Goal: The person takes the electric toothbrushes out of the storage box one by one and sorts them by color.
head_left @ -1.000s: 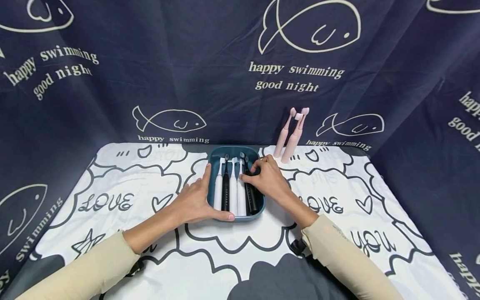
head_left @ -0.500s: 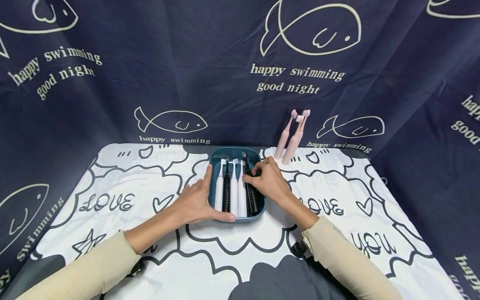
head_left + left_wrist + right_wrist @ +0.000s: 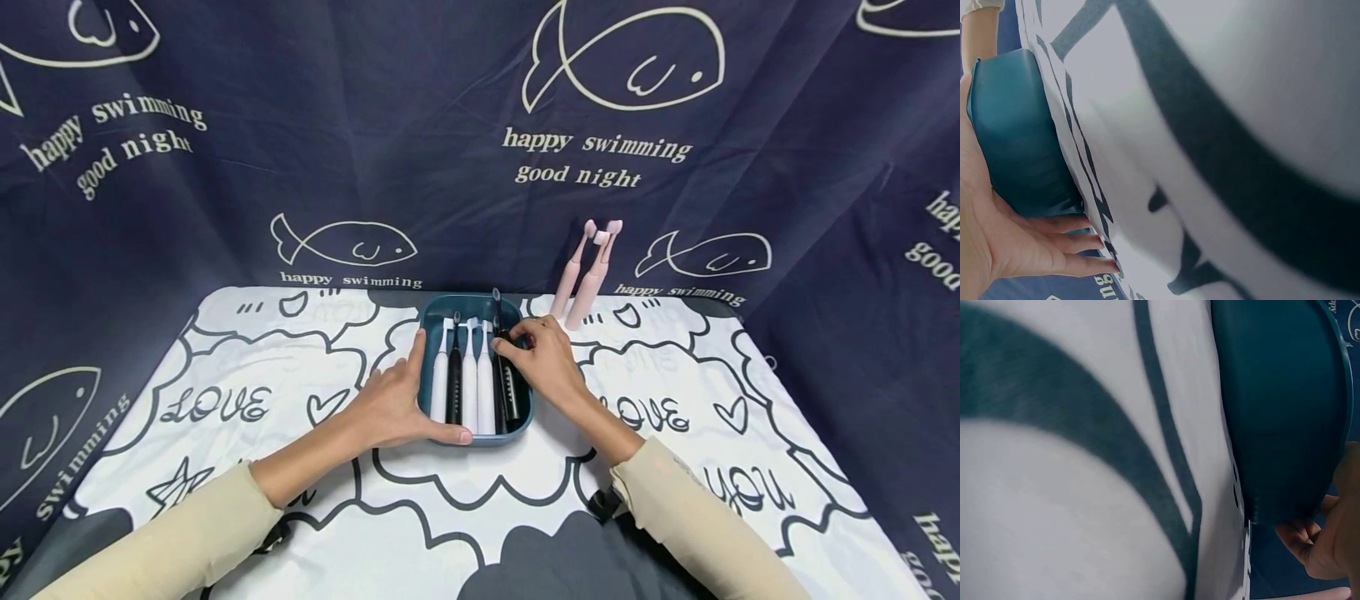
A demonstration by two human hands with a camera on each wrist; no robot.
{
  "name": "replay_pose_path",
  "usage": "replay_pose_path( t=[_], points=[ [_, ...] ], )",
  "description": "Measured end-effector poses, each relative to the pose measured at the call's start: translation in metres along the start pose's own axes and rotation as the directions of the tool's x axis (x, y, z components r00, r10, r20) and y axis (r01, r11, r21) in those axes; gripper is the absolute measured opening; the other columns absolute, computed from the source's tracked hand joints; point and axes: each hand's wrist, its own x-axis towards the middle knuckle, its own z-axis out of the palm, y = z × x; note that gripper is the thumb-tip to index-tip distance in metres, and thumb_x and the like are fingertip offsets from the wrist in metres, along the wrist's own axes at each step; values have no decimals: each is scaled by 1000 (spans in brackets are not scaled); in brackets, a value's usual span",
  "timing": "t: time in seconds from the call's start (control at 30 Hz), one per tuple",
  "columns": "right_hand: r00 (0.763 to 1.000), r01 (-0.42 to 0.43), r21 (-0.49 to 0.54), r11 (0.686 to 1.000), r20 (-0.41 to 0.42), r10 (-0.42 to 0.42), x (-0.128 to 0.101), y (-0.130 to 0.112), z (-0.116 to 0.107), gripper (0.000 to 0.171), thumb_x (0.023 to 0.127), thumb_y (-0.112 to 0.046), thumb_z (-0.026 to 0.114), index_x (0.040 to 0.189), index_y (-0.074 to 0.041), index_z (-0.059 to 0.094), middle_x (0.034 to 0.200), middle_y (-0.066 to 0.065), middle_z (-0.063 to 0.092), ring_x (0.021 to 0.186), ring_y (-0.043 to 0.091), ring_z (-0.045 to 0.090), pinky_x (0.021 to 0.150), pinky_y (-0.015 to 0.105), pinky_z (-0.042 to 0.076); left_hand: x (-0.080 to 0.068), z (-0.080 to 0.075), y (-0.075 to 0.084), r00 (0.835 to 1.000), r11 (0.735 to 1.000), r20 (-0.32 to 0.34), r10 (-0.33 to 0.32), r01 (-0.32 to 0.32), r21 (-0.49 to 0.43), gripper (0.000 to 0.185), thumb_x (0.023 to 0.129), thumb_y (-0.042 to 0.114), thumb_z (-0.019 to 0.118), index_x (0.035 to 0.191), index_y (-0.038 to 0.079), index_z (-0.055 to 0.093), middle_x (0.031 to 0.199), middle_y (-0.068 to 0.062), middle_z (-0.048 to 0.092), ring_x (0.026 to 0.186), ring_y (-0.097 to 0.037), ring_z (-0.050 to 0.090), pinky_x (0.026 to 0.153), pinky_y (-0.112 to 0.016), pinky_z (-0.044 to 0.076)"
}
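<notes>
Dark navy cloth printed with outlined fish and the words "happy swimming good night" hangs behind and to both sides of a worktop covered in white fabric with dark cartoon clouds, hearts and lettering. At mid-worktop sits a rounded teal plastic tray, its long side running away from the person. Side by side in the tray, heads toward the backdrop, lie a white electric toothbrush, a black electric toothbrush and two further white ones; along the tray's right wall is a second black electric toothbrush, its head raised above the far rim. The left hand lies open against the tray's left wall, fingers straight along the side and thumb along the near rim; the left-wrist view shows the palm flat on the teal wall. The right hand rests over the tray's right rim, fingertips curled and pinching the upper part of the second black toothbrush; the right-wrist view shows only the tray's outer wall and part of that hand. Two pale pink electric toothbrushes stand leaning against the backdrop, heads touching, just behind and to the right of the tray. Both forearms wear beige sleeves.
</notes>
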Motion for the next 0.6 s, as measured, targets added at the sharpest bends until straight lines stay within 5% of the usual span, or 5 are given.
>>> replay_pose_path(
  t=[0.23, 0.6],
  points=[
    [999, -13, 13, 1000, -31, 14, -1, 0, 0, 39, 101, -45, 82, 114, -8, 80, 107, 13, 61, 103, 28, 54, 92, 41, 41, 0, -1, 1, 1000, 1000, -10, 12, -12, 1, 177, 61, 101, 83, 182, 11, -8, 152, -35, 65, 138, -45, 68, 125, -70, 44],
    [992, -12, 86, 996, -121, 23, 1, 2, -5, 40, 100, -41, 82, 114, -3, 83, 113, 16, 71, 103, 32, 68, 99, 48, 51, 0, 0, 0, 1000, 1000, -13, 15, -15, -11, 178, 59, 103, 83, 182, 11, -8, 150, -32, 66, 137, -43, 68, 125, -68, 45]
  ],
)
